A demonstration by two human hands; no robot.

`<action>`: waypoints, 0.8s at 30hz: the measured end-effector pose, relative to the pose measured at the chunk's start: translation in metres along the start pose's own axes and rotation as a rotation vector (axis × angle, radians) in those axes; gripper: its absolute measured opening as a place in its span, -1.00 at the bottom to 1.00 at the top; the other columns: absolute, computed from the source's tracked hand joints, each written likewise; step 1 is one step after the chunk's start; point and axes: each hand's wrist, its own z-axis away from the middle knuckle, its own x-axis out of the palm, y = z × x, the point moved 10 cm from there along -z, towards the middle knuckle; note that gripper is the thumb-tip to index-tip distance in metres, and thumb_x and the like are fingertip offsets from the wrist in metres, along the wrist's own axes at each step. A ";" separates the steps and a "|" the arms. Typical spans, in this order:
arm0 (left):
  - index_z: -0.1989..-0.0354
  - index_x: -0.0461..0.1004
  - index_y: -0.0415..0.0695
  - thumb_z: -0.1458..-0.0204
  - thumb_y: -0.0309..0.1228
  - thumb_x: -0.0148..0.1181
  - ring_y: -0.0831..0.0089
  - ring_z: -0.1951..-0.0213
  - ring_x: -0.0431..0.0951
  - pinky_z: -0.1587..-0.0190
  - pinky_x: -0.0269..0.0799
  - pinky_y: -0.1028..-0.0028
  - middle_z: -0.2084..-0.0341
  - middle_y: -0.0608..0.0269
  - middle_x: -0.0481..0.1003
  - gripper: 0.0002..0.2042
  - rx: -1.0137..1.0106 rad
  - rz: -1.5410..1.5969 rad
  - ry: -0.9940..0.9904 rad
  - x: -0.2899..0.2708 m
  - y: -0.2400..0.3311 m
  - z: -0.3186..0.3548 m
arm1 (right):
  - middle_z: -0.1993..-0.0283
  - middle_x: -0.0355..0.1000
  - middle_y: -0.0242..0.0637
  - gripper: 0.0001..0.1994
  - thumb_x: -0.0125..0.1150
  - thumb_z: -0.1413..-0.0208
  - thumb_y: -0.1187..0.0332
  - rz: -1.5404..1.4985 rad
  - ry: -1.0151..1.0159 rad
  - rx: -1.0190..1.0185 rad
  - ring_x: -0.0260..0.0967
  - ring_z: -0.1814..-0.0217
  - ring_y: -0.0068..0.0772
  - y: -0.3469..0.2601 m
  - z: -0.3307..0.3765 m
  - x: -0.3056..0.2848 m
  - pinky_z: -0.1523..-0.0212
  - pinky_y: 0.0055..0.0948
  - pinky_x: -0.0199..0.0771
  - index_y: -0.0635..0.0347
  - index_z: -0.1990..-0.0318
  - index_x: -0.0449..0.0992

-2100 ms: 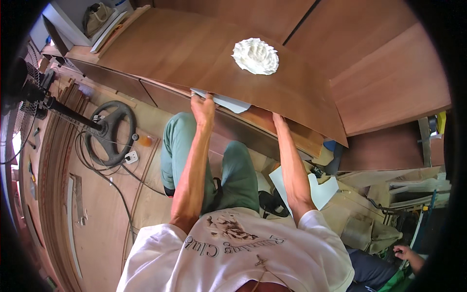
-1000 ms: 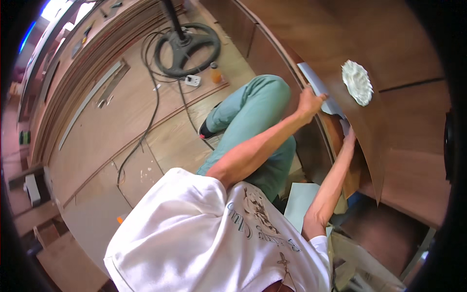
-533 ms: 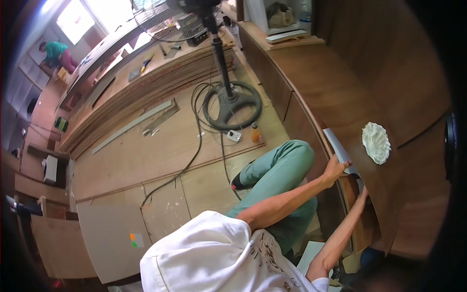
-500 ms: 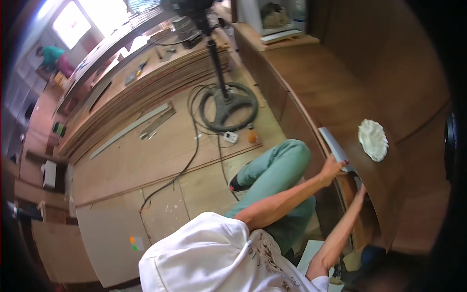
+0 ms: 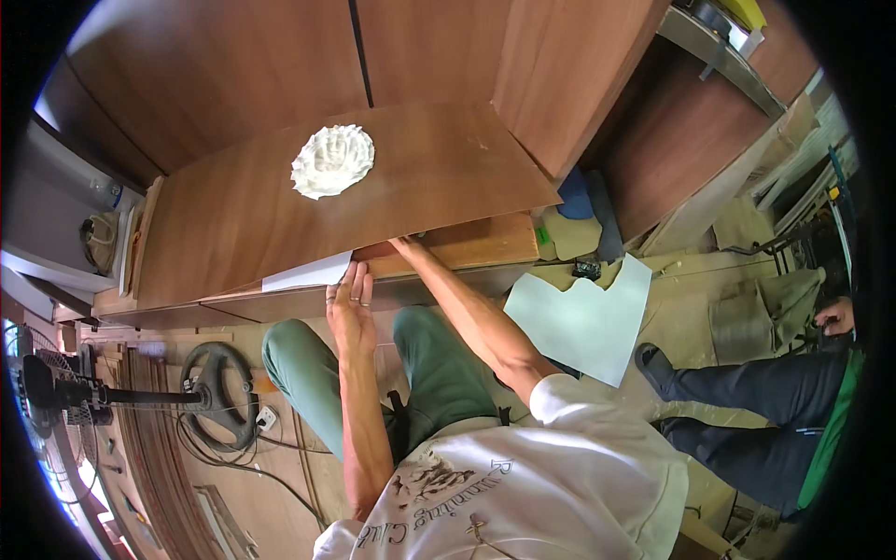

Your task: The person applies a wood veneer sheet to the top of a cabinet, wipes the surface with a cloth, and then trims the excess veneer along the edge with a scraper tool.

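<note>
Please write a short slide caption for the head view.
Left hand on pale sheet, right hand reaching under wooden panel.

1. The left hand (image 5: 350, 308) is stretched forward on a nearly straight arm, palm down and fingers together, pointing away from the body.
2. Its fingertips (image 5: 356, 272) lie flat rather than curled, so the hand presses more than it grasps; there are rings on two of the fingers.
3. The left forearm runs straight back from the hand toward the shoulder, elbow barely bent.
4. The right hand (image 5: 403, 245) reaches further forward and to the right of the left hand, and its fingers are out of sight.
5. The right forearm slants from that hand back to a bent elbow at the white sleeve.
</note>
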 end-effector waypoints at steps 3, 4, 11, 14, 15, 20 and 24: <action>-0.20 0.06 -0.35 -0.20 -0.48 -0.02 0.04 -0.22 0.31 -0.24 0.32 0.23 -0.14 -0.16 0.27 -0.57 0.007 -0.071 -0.016 0.007 -0.007 0.017 | -0.41 -0.11 -0.27 -0.42 -0.16 -0.26 0.03 0.037 -0.003 0.008 -0.22 -0.44 -0.28 0.007 0.009 -0.005 -0.39 -0.17 -0.16 0.15 -0.32 0.03; -0.19 0.08 -0.34 -0.20 -0.47 0.00 0.05 -0.19 0.34 -0.21 0.34 0.24 -0.13 -0.15 0.29 -0.57 -0.019 -0.113 0.022 0.008 -0.008 0.029 | -0.42 -0.12 -0.27 -0.42 -0.16 -0.26 0.02 0.032 -0.006 0.008 -0.22 -0.44 -0.28 0.005 0.010 -0.005 -0.39 -0.17 -0.17 0.15 -0.32 0.02; -0.12 0.21 -0.25 -0.20 -0.40 0.08 0.13 -0.07 0.46 -0.14 0.41 0.27 -0.08 -0.04 0.36 -0.63 -0.036 -0.239 -0.091 0.035 -0.010 0.051 | -0.44 -0.15 -0.28 -0.40 -0.17 -0.27 0.01 0.090 -0.026 -0.024 -0.26 -0.46 -0.29 0.013 0.013 -0.007 -0.41 -0.16 -0.20 0.15 -0.34 -0.01; -0.12 0.22 -0.24 -0.22 -0.37 0.05 0.18 -0.05 0.48 -0.12 0.41 0.25 -0.06 -0.02 0.38 -0.64 -0.009 -0.359 -0.093 0.030 0.018 0.066 | -0.45 -0.17 -0.28 -0.40 -0.18 -0.27 0.01 0.141 -0.032 -0.054 -0.27 -0.47 -0.29 0.022 0.014 -0.010 -0.42 -0.16 -0.22 0.14 -0.35 -0.02; -0.13 0.21 -0.25 -0.22 -0.36 0.05 0.19 -0.04 0.49 -0.11 0.41 0.26 -0.06 -0.02 0.39 -0.63 0.021 -0.420 -0.108 0.027 0.032 0.074 | -0.45 -0.17 -0.29 -0.39 -0.18 -0.27 0.01 0.160 -0.033 -0.061 -0.28 -0.48 -0.29 0.024 0.016 -0.011 -0.42 -0.16 -0.22 0.14 -0.35 -0.03; -0.08 0.31 -0.20 -0.20 -0.35 0.07 0.28 0.04 0.53 -0.08 0.42 0.29 0.03 0.06 0.46 -0.68 0.308 -0.660 0.087 -0.035 0.127 0.131 | -0.46 -0.20 -0.29 -0.38 -0.19 -0.27 0.00 0.274 -0.043 -0.142 -0.31 -0.49 -0.29 0.024 0.019 -0.013 -0.44 -0.16 -0.24 0.13 -0.37 -0.05; -0.06 0.31 -0.20 -0.23 -0.36 0.02 0.29 0.03 0.53 -0.05 0.43 0.35 0.05 0.08 0.47 -0.72 0.516 -0.660 0.343 -0.093 0.188 0.187 | -0.48 -0.22 -0.30 -0.37 -0.19 -0.27 0.00 0.415 -0.036 -0.246 -0.33 -0.50 -0.30 0.009 0.022 -0.003 -0.45 -0.16 -0.26 0.13 -0.38 -0.06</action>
